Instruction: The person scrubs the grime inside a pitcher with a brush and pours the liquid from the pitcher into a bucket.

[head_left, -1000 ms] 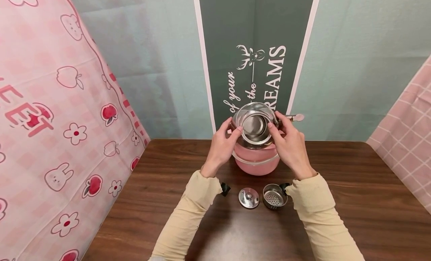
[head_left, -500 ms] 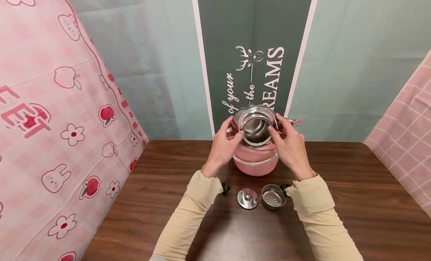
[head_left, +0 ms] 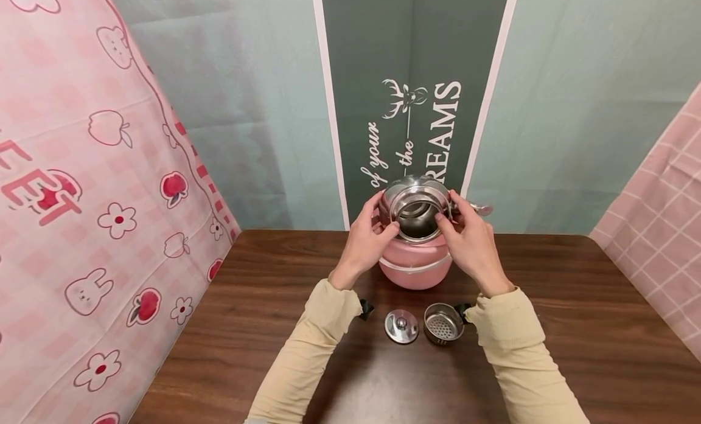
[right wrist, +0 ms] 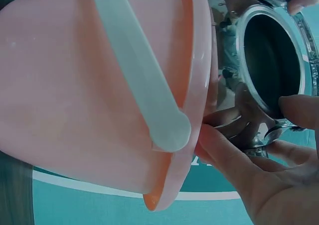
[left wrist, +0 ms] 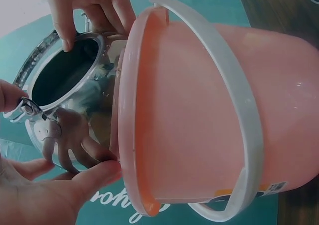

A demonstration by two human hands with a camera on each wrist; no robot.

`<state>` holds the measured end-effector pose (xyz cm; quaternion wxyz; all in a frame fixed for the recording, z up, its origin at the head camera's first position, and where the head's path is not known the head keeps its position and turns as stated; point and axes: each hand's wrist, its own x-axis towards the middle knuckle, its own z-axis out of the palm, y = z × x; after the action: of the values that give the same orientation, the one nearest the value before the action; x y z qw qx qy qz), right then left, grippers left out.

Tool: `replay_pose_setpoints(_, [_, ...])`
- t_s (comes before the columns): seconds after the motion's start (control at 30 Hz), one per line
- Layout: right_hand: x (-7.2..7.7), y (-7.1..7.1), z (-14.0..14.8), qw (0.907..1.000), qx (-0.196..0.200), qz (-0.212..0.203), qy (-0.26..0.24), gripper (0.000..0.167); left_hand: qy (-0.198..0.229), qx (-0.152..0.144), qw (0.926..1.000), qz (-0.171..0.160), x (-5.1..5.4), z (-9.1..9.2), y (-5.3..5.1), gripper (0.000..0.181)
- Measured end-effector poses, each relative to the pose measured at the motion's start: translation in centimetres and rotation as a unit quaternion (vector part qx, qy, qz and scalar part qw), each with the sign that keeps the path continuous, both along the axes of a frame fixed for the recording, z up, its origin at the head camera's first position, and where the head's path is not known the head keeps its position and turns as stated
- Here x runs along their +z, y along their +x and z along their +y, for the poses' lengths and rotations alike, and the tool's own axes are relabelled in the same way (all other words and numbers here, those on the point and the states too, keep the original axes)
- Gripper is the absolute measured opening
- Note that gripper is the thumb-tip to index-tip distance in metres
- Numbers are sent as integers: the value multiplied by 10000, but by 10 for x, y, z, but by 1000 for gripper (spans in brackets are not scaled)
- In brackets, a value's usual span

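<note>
A shiny steel teapot (head_left: 413,187) is held over the top of a pink bucket (head_left: 416,275), its lidless mouth tipped toward me. My left hand (head_left: 366,238) grips its left side, thumb at the rim. On the other side my right hand (head_left: 472,241) grips it, next to a part that sticks out to the right. In the left wrist view the polished teapot body (left wrist: 107,68) is right at the bucket rim (left wrist: 130,110); I cannot tell whether they touch. The bucket stands upright, its white handle (right wrist: 139,65) hanging down on my side. The teapot's inside looks dark.
On the wooden table (head_left: 547,351), nearer to me than the bucket, lie a round steel lid (head_left: 401,326) and a perforated steel strainer (head_left: 443,325). Behind the table hangs a green cloth (head_left: 263,138); patterned pink cloths (head_left: 137,241) hang at the sides.
Both hands have tipped the teapot further toward me and lowered it slightly, so its mouth faces me more. Bucket, lid and strainer stay in place.
</note>
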<state>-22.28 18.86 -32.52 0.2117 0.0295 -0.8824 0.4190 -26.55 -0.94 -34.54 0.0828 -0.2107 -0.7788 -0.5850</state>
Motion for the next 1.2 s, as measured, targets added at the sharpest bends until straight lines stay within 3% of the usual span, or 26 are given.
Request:
replay_pose_setpoints(0.5, [3,-2,0,9993,-226,-291,-66,62,-639,30,9952,738,-5,-1,-6,73])
replay_pose_setpoints(0.8, [-1,-2,2,9991,-259,-302,-155,65,-683,-36,9937,890,-9,-1,-5,77])
replay_pose_setpoints(1.2, [-5,-3,1,9972,-111,-281,-680,67,-614,-162,9931,983,-9,-2,-5,77])
